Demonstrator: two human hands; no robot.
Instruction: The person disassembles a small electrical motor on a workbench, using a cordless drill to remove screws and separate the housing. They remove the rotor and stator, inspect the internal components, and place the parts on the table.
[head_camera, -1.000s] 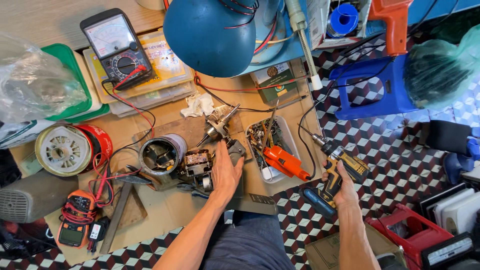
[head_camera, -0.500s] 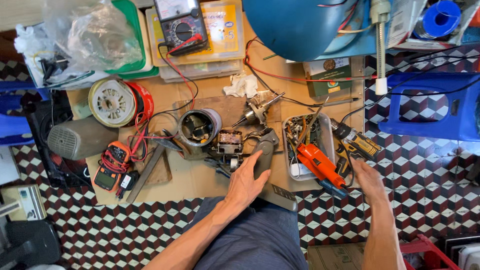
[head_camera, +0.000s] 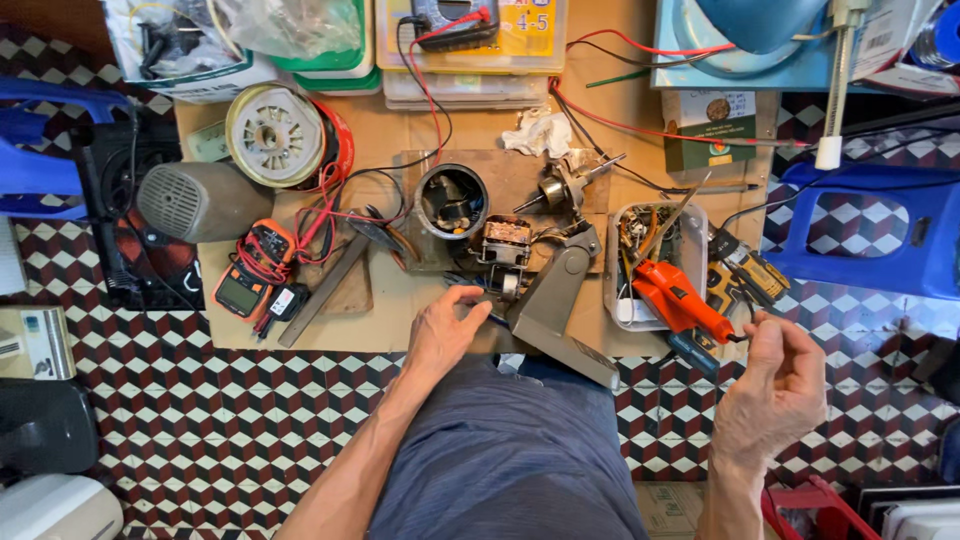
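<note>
My left hand (head_camera: 447, 332) rests at the near edge of the cardboard-covered board (head_camera: 400, 325), fingertips beside a grey fan neck bracket (head_camera: 553, 300) and just below a small motor core (head_camera: 505, 244). Nothing clearly sits in its grasp. My right hand (head_camera: 778, 388) hovers off the board's right corner with fingers loosely curled and empty. It is nearest a yellow and black cordless drill (head_camera: 746, 276) lying beside a white tray (head_camera: 617, 300) that holds an orange tool (head_camera: 680, 296). A round motor housing (head_camera: 450, 201) and a rotor with shaft (head_camera: 560, 186) lie farther back.
An orange multimeter (head_camera: 250, 277), a grey domed cover (head_camera: 200, 201) and a white round fan part (head_camera: 274, 135) sit at the left. Red leads run to a meter (head_camera: 455, 18) at the back. A blue stool (head_camera: 870, 235) stands right, over patterned floor tiles.
The right hand put the cordless drill down beside the tray and pulled back empty. The left hand slid off the grey bracket toward me. The view shifted, moving the board up and right.
</note>
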